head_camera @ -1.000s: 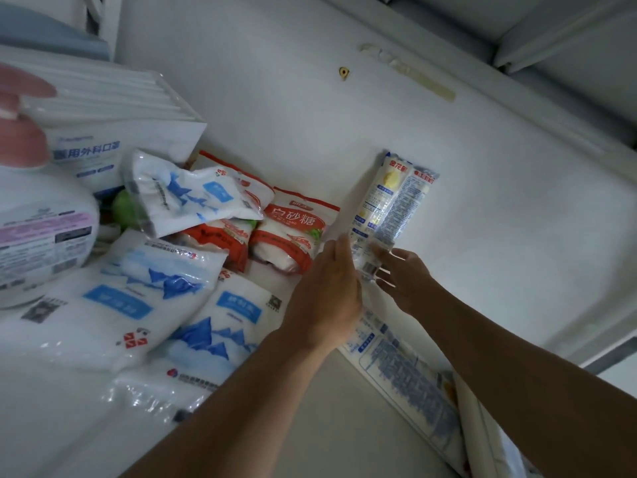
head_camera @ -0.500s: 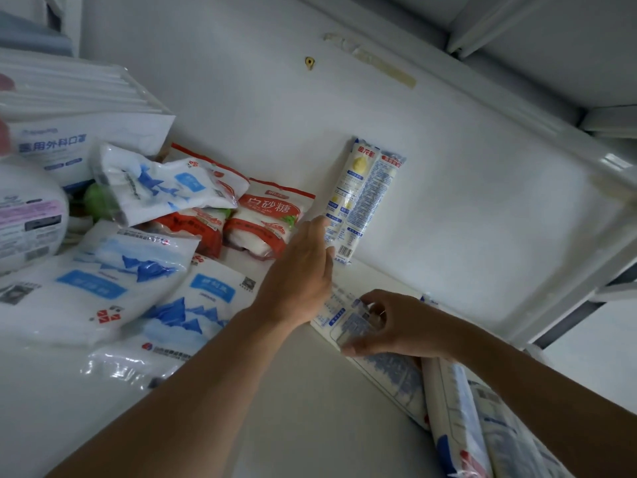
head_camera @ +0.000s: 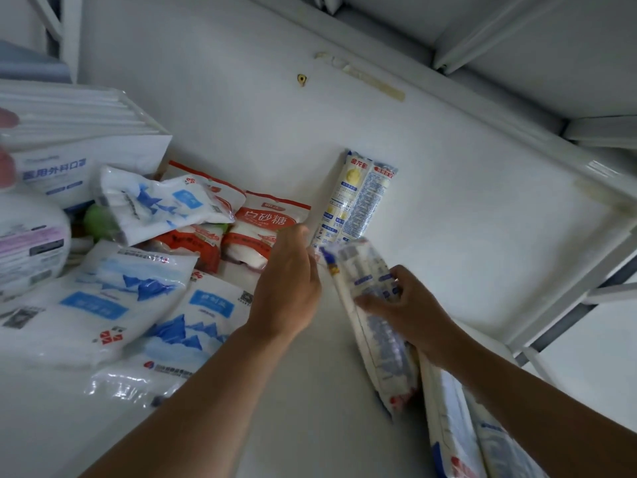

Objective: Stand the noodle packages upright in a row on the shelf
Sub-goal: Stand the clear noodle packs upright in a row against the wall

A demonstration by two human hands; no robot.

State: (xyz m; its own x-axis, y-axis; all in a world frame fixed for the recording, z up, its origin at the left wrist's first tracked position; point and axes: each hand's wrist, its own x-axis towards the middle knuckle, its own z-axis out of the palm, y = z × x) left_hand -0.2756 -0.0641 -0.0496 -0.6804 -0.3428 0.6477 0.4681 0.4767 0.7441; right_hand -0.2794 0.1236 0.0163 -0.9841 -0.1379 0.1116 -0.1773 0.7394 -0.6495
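Observation:
One long noodle package (head_camera: pixel 358 198), yellow and blue print, stands upright against the white back wall. My left hand (head_camera: pixel 289 284) rests at its foot, fingers together against the lower end. My right hand (head_camera: pixel 410 308) grips a second noodle package (head_camera: pixel 372 322) near its upper end; it is tilted, its far end raised toward the standing one, its near end low on the shelf. Two more noodle packages (head_camera: pixel 462 426) lie flat at the lower right, partly under my right arm.
Red-and-white sugar bags (head_camera: pixel 262 229) lean left of the standing package. Blue-and-white bags (head_camera: pixel 113 298) fill the left of the shelf (head_camera: pixel 303 426), with a mask box (head_camera: pixel 69 167) and a white bottle (head_camera: pixel 27 236) behind. The shelf's white frame (head_camera: pixel 568 284) runs along the right.
My right hand took hold of a lying package and lifted its far end toward the standing one. My left hand stayed at the standing package's foot.

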